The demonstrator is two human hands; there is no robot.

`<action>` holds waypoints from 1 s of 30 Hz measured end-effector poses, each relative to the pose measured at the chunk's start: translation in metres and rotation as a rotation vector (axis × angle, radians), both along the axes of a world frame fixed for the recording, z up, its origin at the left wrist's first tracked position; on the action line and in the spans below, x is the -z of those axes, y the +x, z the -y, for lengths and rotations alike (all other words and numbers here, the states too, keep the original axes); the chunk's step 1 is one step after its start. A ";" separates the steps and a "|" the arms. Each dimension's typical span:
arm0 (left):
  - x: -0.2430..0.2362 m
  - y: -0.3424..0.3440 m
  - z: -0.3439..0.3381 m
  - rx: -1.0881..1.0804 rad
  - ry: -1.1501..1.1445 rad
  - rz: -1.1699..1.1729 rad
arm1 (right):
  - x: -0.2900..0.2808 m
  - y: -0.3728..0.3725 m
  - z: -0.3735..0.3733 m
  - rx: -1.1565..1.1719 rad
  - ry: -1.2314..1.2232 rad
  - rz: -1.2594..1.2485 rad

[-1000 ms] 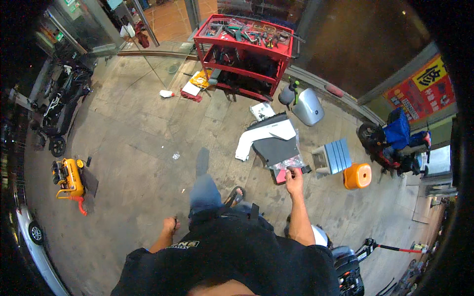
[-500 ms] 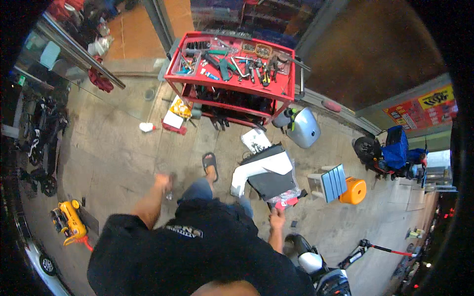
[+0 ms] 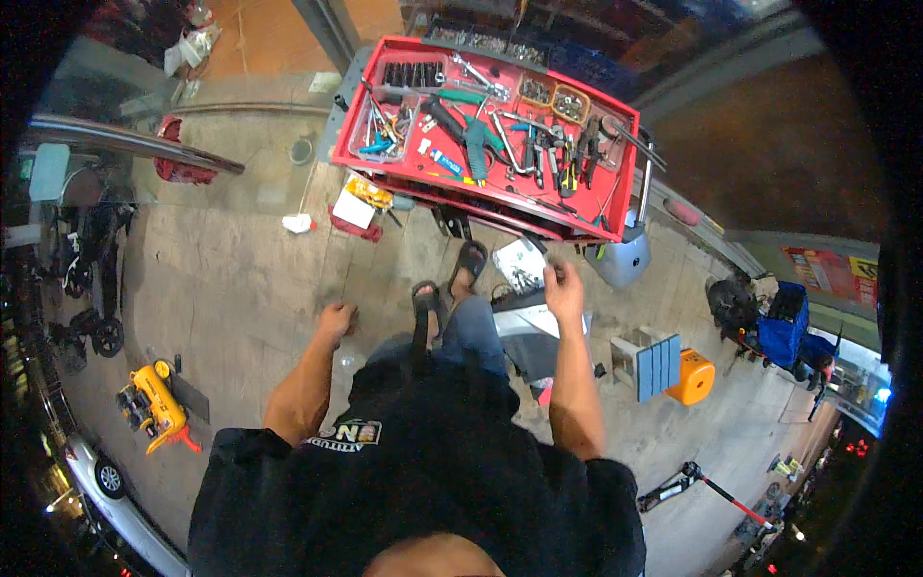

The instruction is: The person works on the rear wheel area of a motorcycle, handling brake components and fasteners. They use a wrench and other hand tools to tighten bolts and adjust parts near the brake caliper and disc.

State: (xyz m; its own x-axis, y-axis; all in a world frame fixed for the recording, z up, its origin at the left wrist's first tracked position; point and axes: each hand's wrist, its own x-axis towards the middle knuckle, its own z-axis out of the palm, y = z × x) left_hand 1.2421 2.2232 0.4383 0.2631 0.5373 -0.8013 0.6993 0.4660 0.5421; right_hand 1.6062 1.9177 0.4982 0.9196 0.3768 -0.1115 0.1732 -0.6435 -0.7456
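Note:
My left hand (image 3: 337,319) hangs over the floor on the left with its fingers curled in. A dark patch shows at its fingertips, too blurred to tell if anything is held. My right hand (image 3: 564,288) is raised in front of the tool cart (image 3: 500,205), its fingers drawn together, and what they hold, if anything, cannot be made out. Loose hand tools, among them pliers (image 3: 567,165) and a green-handled tool (image 3: 476,149), lie on the cart's red top. Beneath my right forearm is a grey and white panel (image 3: 529,332), partly hidden. Just beyond that panel lies a white plastic bag (image 3: 520,264).
A grey-topped stool (image 3: 658,367) and an orange stool (image 3: 692,376) stand to the right. The yellow air compressor (image 3: 159,404) is at the left. A white bottle (image 3: 299,223) lies on the floor, and a silver case (image 3: 625,260) stands beside the cart.
I have stepped forward, so the cart appears nearer. My right hand has left the red item beside the panel and risen toward the cart. The left hand stays low at the left.

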 end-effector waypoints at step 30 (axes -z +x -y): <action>-0.053 0.316 -0.090 0.374 0.982 0.252 | 0.026 0.141 -0.154 -0.179 0.086 -0.239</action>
